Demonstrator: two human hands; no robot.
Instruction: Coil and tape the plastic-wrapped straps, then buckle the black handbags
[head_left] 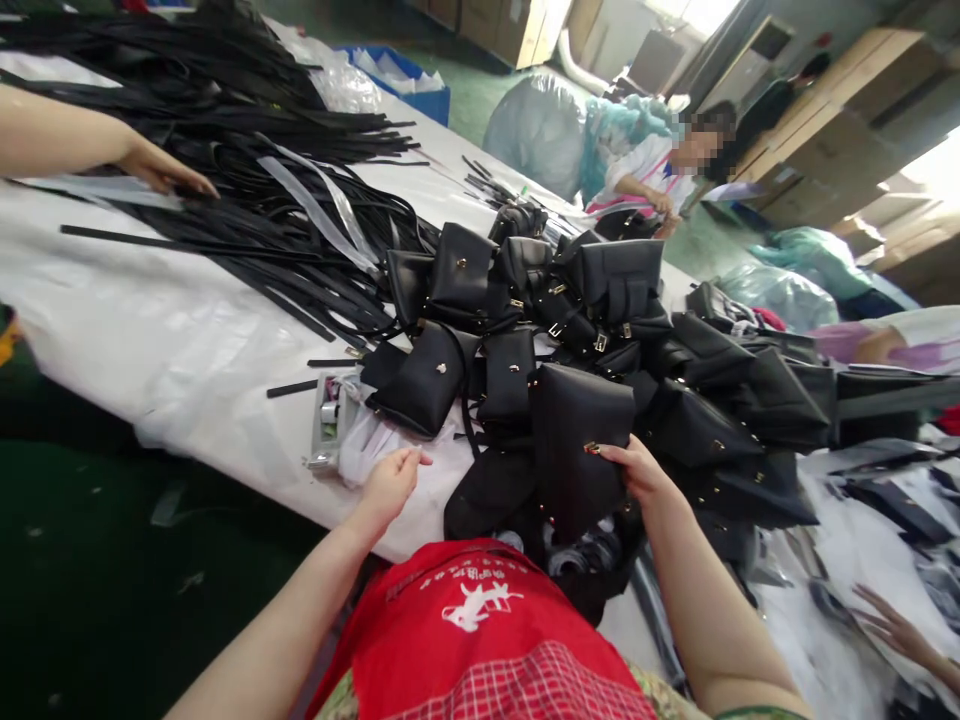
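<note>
A black handbag [574, 415] with a small gold clasp is upright in front of me. My right hand [646, 472] is closed on its right edge, with the fingertips at the clasp. To the left, my left hand [393, 484] is pinched closed over the table; whatever lies between its fingertips, if anything, is too small to make out. Near that hand are a grey tray [327, 425] of small items and a crumpled clear plastic bag [367, 450]. Another black bag [426, 380] with a metal clasp rests just beyond it.
Black bags [712, 430] are piled at the middle and right of the white table [172, 330]. Long black straps [300, 200] cover its far left. A co-worker's hand [161, 165] reaches over them; another hand [892, 620] is at lower right. A person [652, 180] sits across.
</note>
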